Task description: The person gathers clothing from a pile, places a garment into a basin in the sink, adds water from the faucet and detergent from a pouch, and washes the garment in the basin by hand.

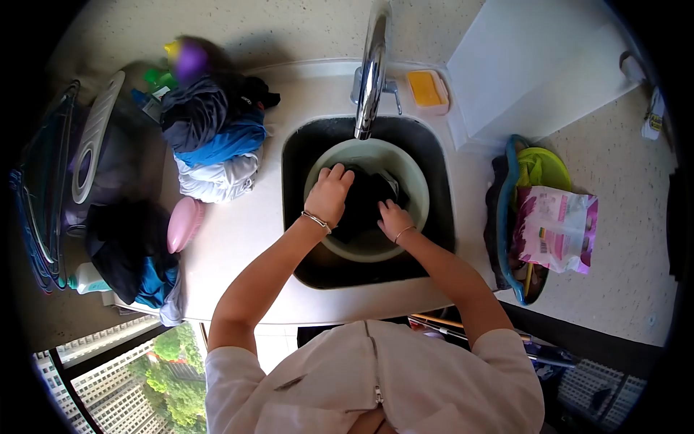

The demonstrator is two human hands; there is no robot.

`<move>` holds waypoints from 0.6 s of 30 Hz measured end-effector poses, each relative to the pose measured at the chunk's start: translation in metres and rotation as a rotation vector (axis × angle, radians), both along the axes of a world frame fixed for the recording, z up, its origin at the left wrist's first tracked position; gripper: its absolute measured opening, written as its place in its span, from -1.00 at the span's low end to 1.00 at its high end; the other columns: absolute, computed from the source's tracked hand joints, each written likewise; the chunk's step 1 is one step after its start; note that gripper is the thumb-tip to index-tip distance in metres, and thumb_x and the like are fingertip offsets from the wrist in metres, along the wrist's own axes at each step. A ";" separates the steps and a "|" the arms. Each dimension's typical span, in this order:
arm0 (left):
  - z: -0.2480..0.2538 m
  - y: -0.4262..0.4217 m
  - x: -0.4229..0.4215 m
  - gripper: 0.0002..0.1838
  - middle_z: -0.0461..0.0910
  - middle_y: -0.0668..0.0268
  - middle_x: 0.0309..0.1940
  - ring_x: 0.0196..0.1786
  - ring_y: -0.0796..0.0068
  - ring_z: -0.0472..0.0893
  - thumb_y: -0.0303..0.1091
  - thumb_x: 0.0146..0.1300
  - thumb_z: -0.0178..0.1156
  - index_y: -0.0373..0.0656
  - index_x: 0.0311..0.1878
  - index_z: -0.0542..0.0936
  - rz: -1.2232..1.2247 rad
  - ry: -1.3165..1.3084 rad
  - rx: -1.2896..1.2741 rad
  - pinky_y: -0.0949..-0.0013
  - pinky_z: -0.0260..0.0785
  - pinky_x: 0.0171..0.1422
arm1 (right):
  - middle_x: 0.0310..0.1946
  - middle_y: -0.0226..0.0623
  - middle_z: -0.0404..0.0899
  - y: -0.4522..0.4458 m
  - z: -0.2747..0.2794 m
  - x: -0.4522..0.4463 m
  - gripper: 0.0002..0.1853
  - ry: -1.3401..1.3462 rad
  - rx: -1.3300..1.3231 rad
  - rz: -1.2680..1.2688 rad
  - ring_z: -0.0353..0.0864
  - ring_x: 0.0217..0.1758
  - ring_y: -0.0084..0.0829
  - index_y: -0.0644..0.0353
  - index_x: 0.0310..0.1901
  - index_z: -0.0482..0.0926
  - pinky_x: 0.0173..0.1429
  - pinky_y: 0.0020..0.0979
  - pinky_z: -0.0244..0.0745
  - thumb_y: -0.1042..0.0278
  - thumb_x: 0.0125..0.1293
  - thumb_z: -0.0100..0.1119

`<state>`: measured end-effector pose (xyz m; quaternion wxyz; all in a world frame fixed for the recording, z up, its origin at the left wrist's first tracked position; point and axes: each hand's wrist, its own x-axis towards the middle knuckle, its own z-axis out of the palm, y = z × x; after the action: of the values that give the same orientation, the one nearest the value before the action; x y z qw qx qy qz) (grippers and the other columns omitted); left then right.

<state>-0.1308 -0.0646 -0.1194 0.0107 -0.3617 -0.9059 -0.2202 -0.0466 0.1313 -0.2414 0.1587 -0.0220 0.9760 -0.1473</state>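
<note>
A pale green-grey basin (418, 189) sits inside the dark sink (439, 242). Black cloth (367, 197) lies bunched up in the basin, with a small light patch near its upper right; the kind of garment cannot be made out. My left hand (329, 194) is over the basin's left side, its fingers curled onto the cloth. Lower and to the right, my right hand (395, 219) has its fingers closed on the same cloth. The undersides of both hands' fingertips are hidden. Above the basin's far rim hangs the chrome faucet (371, 72).
Orange soap (425, 88) rests in a dish behind the sink. Folded clothes (217, 137), a pink oval object (186, 224) and a dark clothes heap (130, 246) are at left. On the right stand a blue-rimmed container (512, 210) and a pink-white packet (555, 230). A white box-like block (535, 65) rises behind.
</note>
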 end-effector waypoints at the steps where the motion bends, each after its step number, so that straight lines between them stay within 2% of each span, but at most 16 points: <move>1: -0.002 -0.005 -0.003 -0.61 0.39 0.19 -0.16 -0.05 0.11 0.44 -0.69 -0.06 0.09 -0.16 -0.11 0.42 0.069 0.023 -0.046 0.22 0.44 -0.01 | -0.11 -0.02 0.38 0.009 0.013 0.000 -0.55 0.199 -0.090 -0.057 0.50 -0.14 -0.03 0.22 0.08 0.32 -0.07 -0.12 0.50 0.36 0.16 0.17; 2: -0.003 -0.009 -0.007 -0.54 0.39 0.17 -0.16 -0.06 0.08 0.44 -0.74 -0.13 0.11 -0.16 -0.08 0.41 0.141 0.050 -0.088 0.19 0.42 0.02 | -0.09 -0.01 0.37 0.022 0.027 -0.007 -0.66 0.190 -0.157 -0.133 0.47 -0.10 0.00 0.23 -0.02 0.35 -0.05 -0.09 0.48 0.41 0.19 0.14; 3: -0.006 -0.016 -0.011 -0.48 0.37 0.14 -0.10 -0.05 0.04 0.45 -0.74 -0.11 0.13 -0.16 -0.01 0.38 0.201 -0.001 -0.199 0.18 0.45 0.02 | -0.09 0.01 0.39 0.034 0.042 -0.011 -0.69 0.280 -0.268 -0.197 0.46 -0.09 0.04 0.24 -0.05 0.36 -0.04 -0.11 0.46 0.48 0.17 0.14; 4: -0.010 -0.023 -0.017 -0.50 0.34 0.13 -0.06 -0.04 0.00 0.48 -0.70 -0.09 0.16 -0.14 -0.01 0.38 0.219 -0.099 -0.314 0.15 0.48 -0.03 | -0.10 0.00 0.41 0.044 0.066 -0.015 -0.69 0.347 -0.298 -0.226 0.47 -0.09 0.02 0.26 -0.07 0.36 -0.03 -0.12 0.44 0.52 0.14 0.16; 7: -0.011 -0.023 -0.020 -0.59 0.43 0.10 -0.10 -0.09 0.00 0.54 -0.60 -0.05 0.17 -0.14 -0.06 0.43 0.148 -0.151 -0.406 0.13 0.48 -0.06 | -0.14 -0.04 0.44 0.055 0.129 -0.026 -0.67 0.462 -0.348 -0.121 0.45 -0.09 0.03 0.22 -0.13 0.38 -0.03 -0.18 0.41 0.58 0.03 0.18; 9: 0.016 -0.015 -0.027 -0.71 0.55 0.07 -0.26 -0.18 0.03 0.59 -0.52 -0.03 0.14 -0.16 -0.16 0.50 0.061 -0.131 -0.413 0.12 0.48 -0.09 | -0.19 -0.04 0.46 0.052 0.173 -0.034 -0.70 0.532 -0.399 -0.088 0.45 -0.09 0.03 0.24 -0.16 0.39 -0.02 -0.21 0.40 0.59 0.02 0.15; 10: 0.041 -0.014 -0.029 -0.76 0.59 0.06 -0.40 -0.24 0.03 0.60 -0.46 -0.02 0.13 -0.20 -0.20 0.53 0.101 -0.112 -0.326 0.12 0.47 -0.11 | -0.21 -0.03 0.48 0.052 0.195 -0.036 -0.73 0.581 -0.421 -0.064 0.45 -0.09 0.02 0.26 -0.18 0.40 0.00 -0.23 0.39 0.59 0.03 0.13; 12: 0.095 -0.022 -0.027 -0.79 0.58 0.07 -0.43 -0.29 0.01 0.59 -0.46 -0.02 0.11 -0.19 -0.24 0.53 0.109 -0.048 -0.122 0.14 0.47 -0.17 | -0.24 -0.07 0.52 0.052 0.237 -0.038 -0.76 0.615 -0.499 -0.160 0.50 -0.12 -0.06 0.30 -0.20 0.43 0.01 -0.32 0.39 0.61 0.03 0.10; 13: 0.113 -0.028 -0.027 -0.79 0.58 0.07 -0.43 -0.29 0.01 0.59 -0.46 -0.02 0.11 -0.19 -0.24 0.53 0.110 -0.047 -0.119 0.14 0.47 -0.17 | -0.27 -0.08 0.53 0.053 0.256 -0.038 -0.76 0.627 -0.555 -0.191 0.51 -0.15 -0.08 0.30 -0.20 0.45 -0.01 -0.34 0.41 0.61 0.02 0.10; 14: 0.128 -0.034 -0.026 -0.76 0.57 0.06 -0.41 -0.29 -0.01 0.57 -0.47 -0.04 0.10 -0.19 -0.22 0.53 0.102 -0.057 0.063 0.13 0.45 -0.17 | -0.30 -0.09 0.54 0.054 0.269 -0.040 -0.76 0.636 -0.614 -0.221 0.53 -0.18 -0.10 0.30 -0.20 0.46 -0.03 -0.36 0.42 0.60 0.02 0.10; 15: 0.132 -0.038 -0.025 -0.74 0.56 0.05 -0.39 -0.28 -0.04 0.56 -0.48 -0.06 0.09 -0.20 -0.21 0.52 0.094 -0.072 0.241 0.11 0.43 -0.17 | -0.30 -0.09 0.54 0.053 0.273 -0.041 -0.76 0.630 -0.617 -0.222 0.53 -0.18 -0.10 0.30 -0.20 0.46 -0.03 -0.36 0.42 0.60 0.02 0.10; 17: 0.120 -0.035 -0.022 -0.72 0.55 0.04 -0.35 -0.28 -0.04 0.55 -0.48 -0.06 0.09 -0.20 -0.19 0.51 0.084 -0.026 0.319 0.10 0.42 -0.16 | -0.35 -0.11 0.55 0.050 0.274 -0.047 -0.76 0.789 -0.676 -0.118 0.55 -0.22 -0.14 0.28 -0.21 0.49 -0.07 -0.38 0.44 0.58 0.02 0.11; 18: 0.112 -0.031 -0.021 -0.70 0.54 0.02 -0.32 -0.27 -0.05 0.53 -0.48 -0.07 0.09 -0.20 -0.17 0.50 0.072 0.030 0.400 0.10 0.41 -0.15 | -0.29 -0.12 0.56 0.047 0.267 -0.049 -0.74 0.768 -0.488 -0.088 0.56 -0.19 -0.15 0.25 -0.17 0.51 -0.09 -0.35 0.46 0.48 0.04 0.16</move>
<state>-0.1514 -0.0959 -0.0076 0.1039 -0.3230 -0.8561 -0.3899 -0.0952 0.1785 0.0254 -0.2311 -0.0702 0.9009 -0.3607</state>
